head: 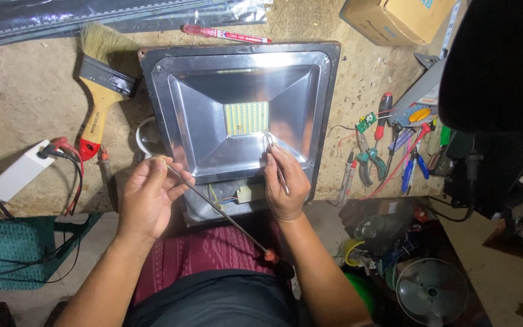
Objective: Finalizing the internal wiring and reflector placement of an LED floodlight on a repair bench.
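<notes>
A dark blurred shape blocks the upper right of the frame, hiding part of the bench. At centre lies the LED floodlight (240, 115), its reflector holding a yellow LED panel (246, 117). The right hand (286, 181) pinches tweezers (272, 151) whose tips rest just below that panel. The left hand (149, 194), lower left, closes on a long screwdriver (225, 212) shaft; what its tip touches is unclear.
</notes>
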